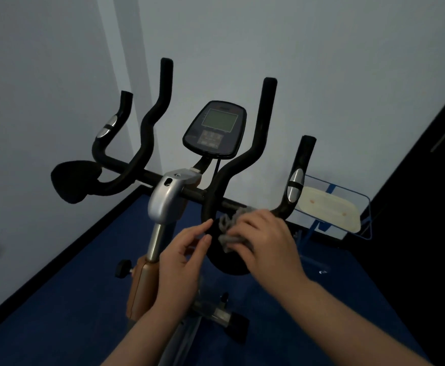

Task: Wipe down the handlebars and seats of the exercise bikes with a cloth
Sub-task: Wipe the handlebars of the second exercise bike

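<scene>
Down at the near right of the handlebars (216, 196), the right hand (265, 240) lay over a crumpled grey cloth (228, 228), fingers curled on it and pressing it onto the round black elbow pad (228, 262) just below the crossbar. The left hand (183, 256) was beside it, fingers loosely extended with the tips touching the pad's left edge, holding nothing. Farther off, the console screen (214, 129) stood between the two tall inner grips, and a second black pad (75, 179) sat at the left end. Blue floor (57, 299) lay beneath, with a blue wire rack (348, 207) at the far right.
</scene>
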`<control>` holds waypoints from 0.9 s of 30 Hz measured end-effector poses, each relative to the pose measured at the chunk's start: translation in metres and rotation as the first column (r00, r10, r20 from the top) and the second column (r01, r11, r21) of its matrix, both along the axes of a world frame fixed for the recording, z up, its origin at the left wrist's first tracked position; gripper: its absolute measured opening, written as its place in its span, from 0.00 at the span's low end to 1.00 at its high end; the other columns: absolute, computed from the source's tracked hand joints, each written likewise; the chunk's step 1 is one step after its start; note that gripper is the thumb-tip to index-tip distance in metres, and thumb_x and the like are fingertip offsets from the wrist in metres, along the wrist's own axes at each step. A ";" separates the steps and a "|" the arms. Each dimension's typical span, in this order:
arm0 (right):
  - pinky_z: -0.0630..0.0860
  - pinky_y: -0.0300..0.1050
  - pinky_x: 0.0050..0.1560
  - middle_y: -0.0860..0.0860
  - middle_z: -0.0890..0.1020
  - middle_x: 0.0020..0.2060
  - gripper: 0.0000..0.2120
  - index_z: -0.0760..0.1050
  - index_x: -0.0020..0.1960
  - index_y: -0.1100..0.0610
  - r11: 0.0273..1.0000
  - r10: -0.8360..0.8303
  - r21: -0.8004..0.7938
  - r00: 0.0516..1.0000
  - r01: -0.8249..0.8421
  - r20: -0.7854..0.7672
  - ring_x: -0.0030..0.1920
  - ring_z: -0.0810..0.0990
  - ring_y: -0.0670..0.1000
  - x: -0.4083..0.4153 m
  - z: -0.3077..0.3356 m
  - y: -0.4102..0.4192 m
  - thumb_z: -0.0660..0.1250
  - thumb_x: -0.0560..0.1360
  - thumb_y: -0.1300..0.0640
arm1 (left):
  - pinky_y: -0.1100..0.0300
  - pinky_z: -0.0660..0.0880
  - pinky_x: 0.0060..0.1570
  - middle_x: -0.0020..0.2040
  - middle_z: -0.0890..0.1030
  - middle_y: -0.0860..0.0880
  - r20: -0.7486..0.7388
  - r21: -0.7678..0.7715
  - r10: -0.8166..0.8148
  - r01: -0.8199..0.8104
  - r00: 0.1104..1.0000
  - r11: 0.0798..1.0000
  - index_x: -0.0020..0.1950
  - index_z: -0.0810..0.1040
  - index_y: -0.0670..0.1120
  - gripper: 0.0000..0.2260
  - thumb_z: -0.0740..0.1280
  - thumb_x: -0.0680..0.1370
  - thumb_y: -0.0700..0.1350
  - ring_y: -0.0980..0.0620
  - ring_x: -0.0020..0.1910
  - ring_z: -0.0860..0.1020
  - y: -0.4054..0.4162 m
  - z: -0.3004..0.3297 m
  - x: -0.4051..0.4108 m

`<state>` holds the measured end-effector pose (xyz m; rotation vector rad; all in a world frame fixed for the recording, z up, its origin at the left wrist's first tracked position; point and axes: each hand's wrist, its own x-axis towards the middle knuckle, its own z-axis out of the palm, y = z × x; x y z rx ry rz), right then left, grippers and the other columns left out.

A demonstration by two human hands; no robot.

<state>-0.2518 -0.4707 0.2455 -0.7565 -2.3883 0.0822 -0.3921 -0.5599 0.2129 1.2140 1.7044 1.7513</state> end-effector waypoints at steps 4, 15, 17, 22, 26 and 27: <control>0.66 0.41 0.53 0.41 0.79 0.42 0.03 0.79 0.42 0.48 0.998 0.055 -0.013 0.998 -0.055 0.033 0.49 0.74 0.45 0.013 -0.002 -0.005 0.69 0.70 0.49 | 0.64 0.76 0.49 0.49 0.83 0.51 -0.001 -0.010 0.001 -0.001 1.000 1.000 0.61 0.79 0.53 0.14 0.66 0.78 0.40 0.57 0.49 0.80 0.000 0.001 -0.001; 0.72 0.42 0.48 0.43 0.80 0.43 0.07 0.80 0.46 0.48 0.986 0.169 -0.005 0.984 -0.169 0.051 0.45 0.77 0.44 0.002 0.006 0.002 0.65 0.74 0.48 | 0.69 0.76 0.45 0.48 0.85 0.52 0.094 -0.017 -0.021 0.023 0.995 1.000 0.57 0.81 0.48 0.11 0.65 0.78 0.37 0.60 0.48 0.81 -0.007 0.008 -0.001; 0.72 0.40 0.46 0.43 0.80 0.45 0.07 0.80 0.48 0.50 0.991 0.113 -0.062 0.989 -0.119 -0.093 0.46 0.76 0.45 -0.011 0.010 0.004 0.67 0.74 0.49 | 0.64 0.78 0.46 0.49 0.85 0.54 0.112 -0.007 -0.012 0.013 0.994 1.000 0.56 0.82 0.48 0.11 0.63 0.79 0.38 0.57 0.47 0.82 -0.007 0.007 -0.001; 0.75 0.44 0.43 0.44 0.80 0.43 0.04 0.79 0.45 0.49 0.983 0.181 0.024 0.981 -0.183 0.066 0.43 0.77 0.46 -0.012 -0.001 -0.007 0.68 0.72 0.50 | 0.64 0.77 0.49 0.52 0.85 0.51 0.163 0.005 -0.026 0.026 0.986 1.000 0.58 0.81 0.46 0.12 0.60 0.80 0.37 0.54 0.51 0.82 -0.013 0.004 0.001; 0.74 0.44 0.41 0.44 0.80 0.42 0.04 0.81 0.45 0.47 0.955 0.267 0.056 0.926 -0.292 0.266 0.43 0.78 0.47 0.006 0.018 0.011 0.71 0.71 0.50 | 0.68 0.76 0.48 0.52 0.84 0.52 0.143 0.024 -0.033 0.030 0.989 0.999 0.58 0.81 0.45 0.12 0.59 0.81 0.37 0.56 0.52 0.81 -0.009 0.009 0.001; 0.74 0.45 0.42 0.44 0.80 0.43 0.05 0.81 0.46 0.48 0.969 0.233 0.034 0.948 -0.246 0.215 0.44 0.77 0.48 0.004 0.024 0.017 0.71 0.71 0.50 | 0.68 0.76 0.48 0.53 0.84 0.53 0.135 0.029 -0.039 0.036 0.990 0.999 0.58 0.81 0.46 0.12 0.60 0.81 0.39 0.58 0.52 0.81 -0.006 0.011 0.002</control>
